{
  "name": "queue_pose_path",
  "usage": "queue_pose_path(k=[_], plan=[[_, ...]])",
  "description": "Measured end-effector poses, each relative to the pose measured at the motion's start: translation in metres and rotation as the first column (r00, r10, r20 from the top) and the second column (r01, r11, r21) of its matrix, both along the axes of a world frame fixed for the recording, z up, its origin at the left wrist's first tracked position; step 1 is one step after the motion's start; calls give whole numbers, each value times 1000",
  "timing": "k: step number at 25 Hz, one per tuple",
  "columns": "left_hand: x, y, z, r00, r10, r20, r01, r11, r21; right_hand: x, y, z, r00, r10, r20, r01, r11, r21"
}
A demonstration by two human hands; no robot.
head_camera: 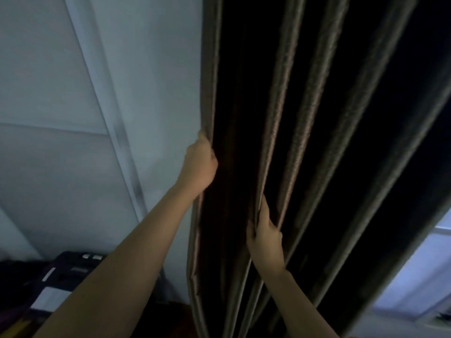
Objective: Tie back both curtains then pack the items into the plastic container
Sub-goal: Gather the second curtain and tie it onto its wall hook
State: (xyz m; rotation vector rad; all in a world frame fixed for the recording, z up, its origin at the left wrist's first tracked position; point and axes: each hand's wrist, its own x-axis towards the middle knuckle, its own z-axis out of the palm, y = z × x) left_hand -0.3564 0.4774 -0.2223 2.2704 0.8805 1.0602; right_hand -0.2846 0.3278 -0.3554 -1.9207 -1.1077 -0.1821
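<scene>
Gripping the curtain [280, 118], left hand [199, 167] sits above right hand [264, 236].

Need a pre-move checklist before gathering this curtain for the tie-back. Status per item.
1. Left hand grips the curtain by its left edge: ok.
2. Right hand pinches a fold lower down, to the right of the left hand: ok.
3. All pleats gathered between the hands: not ok; several folds hang loose to the right of the right hand.
4. Tie-back located: cannot tell; none is in view and neither hand holds one.
5. Second curtain's state: cannot tell; it is out of view.
</scene>
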Motion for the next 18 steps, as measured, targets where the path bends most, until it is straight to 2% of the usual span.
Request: queue_pose_path(k=[4, 7, 13, 15, 18], plan=[[11, -8, 2, 974, -225, 13, 225, 964, -143, 5, 5, -15, 999, 38, 31, -38, 999, -29], [17, -18, -3, 926, -376, 32, 376, 912, -163, 8, 12, -16, 993, 84, 81, -78, 994, -70], [19, -27, -3, 908, -413, 68, 418, 885, -203, 8, 25, -25, 993, 112, 42, -98, 962, -254], [18, -32, -2, 905, -419, 69, 423, 879, -218, 10, 28, -24, 991, 131, 11, -125, 962, -244], [18, -34, -2, 907, -413, 87, 422, 875, -237, 6, 29, -26, 959, 258, -114, -276, 944, -182]])
